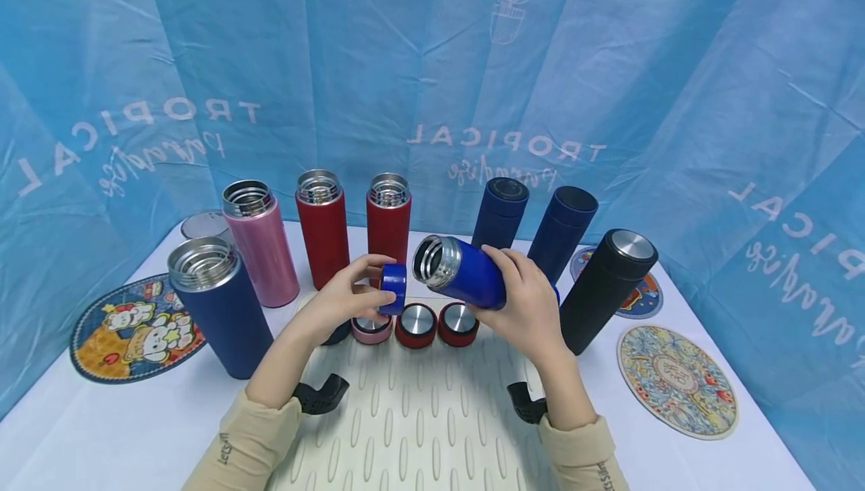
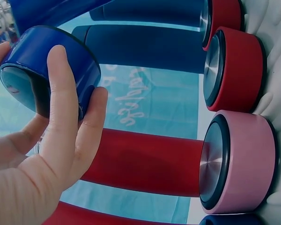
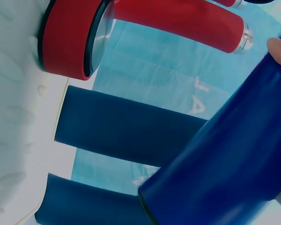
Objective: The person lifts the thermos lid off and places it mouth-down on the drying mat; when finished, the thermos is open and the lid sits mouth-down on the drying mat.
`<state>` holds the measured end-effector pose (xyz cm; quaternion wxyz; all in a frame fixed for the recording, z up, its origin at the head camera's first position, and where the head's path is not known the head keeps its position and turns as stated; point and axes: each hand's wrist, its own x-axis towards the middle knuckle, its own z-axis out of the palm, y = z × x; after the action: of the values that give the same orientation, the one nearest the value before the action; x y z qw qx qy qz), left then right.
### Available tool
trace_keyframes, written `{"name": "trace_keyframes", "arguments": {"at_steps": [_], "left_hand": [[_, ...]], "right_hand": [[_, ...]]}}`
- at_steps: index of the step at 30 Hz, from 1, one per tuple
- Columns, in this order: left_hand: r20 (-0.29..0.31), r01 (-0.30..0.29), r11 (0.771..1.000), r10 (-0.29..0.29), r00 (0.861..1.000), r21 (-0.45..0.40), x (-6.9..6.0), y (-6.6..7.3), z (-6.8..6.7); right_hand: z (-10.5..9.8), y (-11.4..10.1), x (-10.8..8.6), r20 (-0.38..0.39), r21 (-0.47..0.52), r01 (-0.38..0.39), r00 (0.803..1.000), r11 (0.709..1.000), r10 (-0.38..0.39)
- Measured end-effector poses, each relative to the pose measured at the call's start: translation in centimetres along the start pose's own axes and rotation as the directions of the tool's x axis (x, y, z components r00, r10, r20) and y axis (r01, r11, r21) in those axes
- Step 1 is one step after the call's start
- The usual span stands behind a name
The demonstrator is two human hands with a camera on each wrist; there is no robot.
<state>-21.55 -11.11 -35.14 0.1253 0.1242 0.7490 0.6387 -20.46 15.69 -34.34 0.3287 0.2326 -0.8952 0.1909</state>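
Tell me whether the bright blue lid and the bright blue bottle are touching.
Apart. The head view shows a narrow gap between the bright blue lid, in the left hand, and the tilted bright blue bottle.

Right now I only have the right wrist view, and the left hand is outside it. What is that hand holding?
Observer: The left hand grips a blue cap.
Operator: And the blue bottle in the right hand, is its mouth covered?
Observer: No, the mouth is open.
Operator: What stands just to the right of the right hand?
Observer: A black bottle with its silver-topped lid on.
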Motion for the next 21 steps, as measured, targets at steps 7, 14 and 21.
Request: {"name": "trace_keyframes", "arguments": {"at_steps": [7,14,21], "left_hand": [[0.015,0.005,1.0,-0.005,1.0,-0.001,0.0,0.1,-0.1],[0.018,-0.015,1.0,0.014,1.0,0.006,-0.1,0.2,-0.1],[0.034,-0.024,1.0,0.024,0.999,-0.003,-0.2,0.3,-0.1]], "right_hand": [[0.6,-0.6,0.7,-0.057,0.181,-0.144,0.986,0.973,0.156],[2.5,-1.3,2.6,0.036,0.463,-0.321,0.938,0.826,0.345],[5.9,-1.0,4.4,0.076,0.579,-0.375,0.909,0.724,0.409]]}}
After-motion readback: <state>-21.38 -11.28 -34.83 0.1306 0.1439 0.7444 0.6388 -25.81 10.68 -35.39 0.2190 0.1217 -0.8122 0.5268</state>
